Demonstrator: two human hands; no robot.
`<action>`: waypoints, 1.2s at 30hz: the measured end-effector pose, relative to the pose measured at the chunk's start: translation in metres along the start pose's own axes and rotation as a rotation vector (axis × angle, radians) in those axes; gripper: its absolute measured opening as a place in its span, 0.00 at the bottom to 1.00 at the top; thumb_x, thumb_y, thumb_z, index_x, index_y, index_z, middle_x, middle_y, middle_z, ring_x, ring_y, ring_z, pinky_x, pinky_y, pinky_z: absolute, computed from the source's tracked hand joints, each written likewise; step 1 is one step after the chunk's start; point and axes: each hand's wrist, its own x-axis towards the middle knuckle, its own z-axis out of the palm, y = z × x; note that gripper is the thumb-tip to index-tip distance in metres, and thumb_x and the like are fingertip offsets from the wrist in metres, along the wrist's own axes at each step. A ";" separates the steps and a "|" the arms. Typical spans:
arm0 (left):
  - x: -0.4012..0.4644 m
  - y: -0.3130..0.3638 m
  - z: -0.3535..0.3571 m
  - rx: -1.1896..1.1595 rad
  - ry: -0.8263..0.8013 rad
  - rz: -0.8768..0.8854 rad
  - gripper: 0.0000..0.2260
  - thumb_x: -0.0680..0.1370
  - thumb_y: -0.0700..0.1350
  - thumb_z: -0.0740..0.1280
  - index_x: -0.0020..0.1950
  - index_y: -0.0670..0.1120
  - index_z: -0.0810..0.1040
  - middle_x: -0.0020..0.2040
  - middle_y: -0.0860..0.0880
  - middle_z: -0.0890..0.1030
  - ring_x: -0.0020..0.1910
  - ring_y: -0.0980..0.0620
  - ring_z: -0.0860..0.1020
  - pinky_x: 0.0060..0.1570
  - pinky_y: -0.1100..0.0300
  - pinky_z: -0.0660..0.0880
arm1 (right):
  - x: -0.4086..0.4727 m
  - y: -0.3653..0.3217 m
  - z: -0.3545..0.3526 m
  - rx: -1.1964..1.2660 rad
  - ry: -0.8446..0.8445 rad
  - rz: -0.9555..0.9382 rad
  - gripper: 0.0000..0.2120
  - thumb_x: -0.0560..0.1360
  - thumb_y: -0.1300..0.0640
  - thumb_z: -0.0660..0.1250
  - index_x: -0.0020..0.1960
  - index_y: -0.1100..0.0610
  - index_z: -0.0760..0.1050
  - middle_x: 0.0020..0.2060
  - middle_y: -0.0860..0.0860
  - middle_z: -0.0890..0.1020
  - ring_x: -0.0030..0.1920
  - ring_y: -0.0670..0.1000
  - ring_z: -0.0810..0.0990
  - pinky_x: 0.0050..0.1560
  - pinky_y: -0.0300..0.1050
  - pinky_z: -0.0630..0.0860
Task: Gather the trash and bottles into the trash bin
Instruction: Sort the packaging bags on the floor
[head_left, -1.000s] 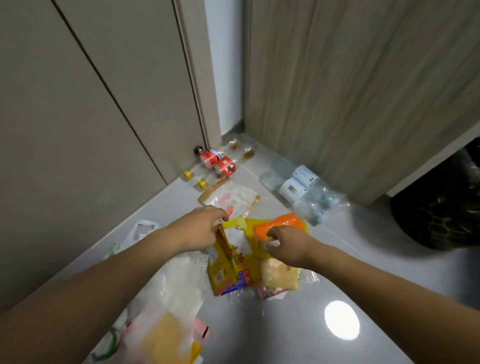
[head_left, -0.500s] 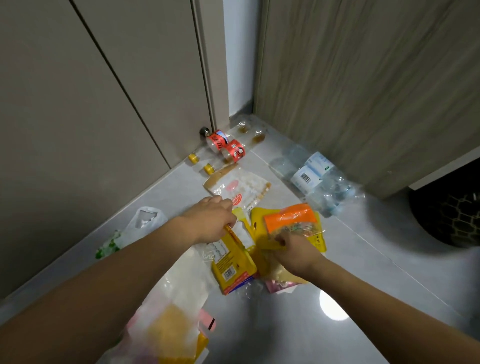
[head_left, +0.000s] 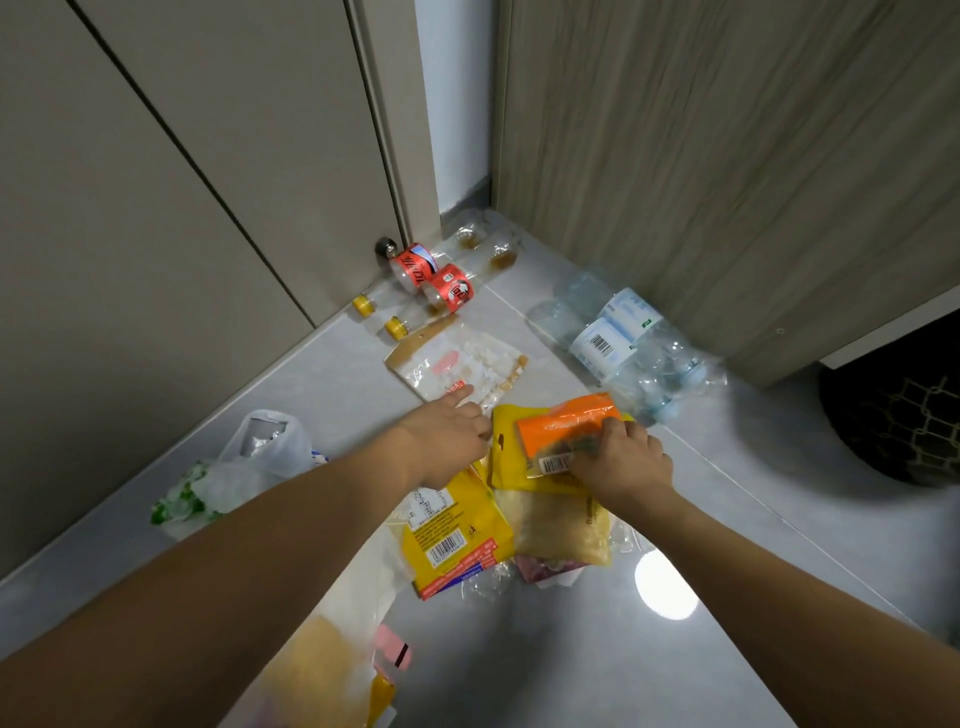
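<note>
Wrappers lie heaped on the grey floor (head_left: 571, 649) in front of you, and the next one out, a clear flat packet with a pink label (head_left: 457, 364), sits just beyond your left hand (head_left: 447, 441), its long axis running from near left to far right. Your left index finger is stretched forward and touches its near edge, the other fingers loosely bent and holding nothing. That hand is the nearer one. Your right hand (head_left: 621, 462) pinches the orange and yellow snack bags (head_left: 550, 441) on top of the pile, fingers curled round them. Farther off, two red-labelled bottles with yellow caps (head_left: 436, 283) lie against the far wall, and crushed clear water bottles (head_left: 634, 348) lie to the right. A dark mesh trash bin (head_left: 898, 415) stands at the far right; I cannot tell what is in it. A white plastic bag (head_left: 249, 467) lies at the left.
</note>
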 end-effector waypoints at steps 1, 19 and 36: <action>-0.002 -0.001 -0.001 -0.026 0.013 -0.012 0.19 0.75 0.42 0.65 0.66 0.47 0.74 0.67 0.46 0.70 0.68 0.44 0.66 0.76 0.46 0.46 | 0.003 0.000 0.001 -0.004 0.002 0.004 0.32 0.74 0.40 0.62 0.70 0.56 0.61 0.70 0.57 0.65 0.69 0.61 0.64 0.67 0.57 0.61; -0.067 -0.062 -0.023 -0.486 0.246 -0.390 0.18 0.75 0.46 0.66 0.65 0.53 0.72 0.57 0.51 0.74 0.57 0.48 0.74 0.55 0.54 0.70 | 0.020 -0.006 0.020 -0.051 0.118 0.088 0.46 0.71 0.37 0.67 0.75 0.61 0.50 0.69 0.60 0.61 0.69 0.61 0.62 0.69 0.54 0.60; -0.059 -0.023 -0.053 -1.004 0.387 -0.810 0.08 0.81 0.50 0.60 0.57 0.49 0.73 0.50 0.47 0.80 0.50 0.43 0.78 0.46 0.53 0.73 | 0.001 -0.002 -0.024 0.465 0.091 0.053 0.14 0.71 0.57 0.69 0.53 0.59 0.70 0.45 0.53 0.75 0.50 0.57 0.76 0.48 0.48 0.73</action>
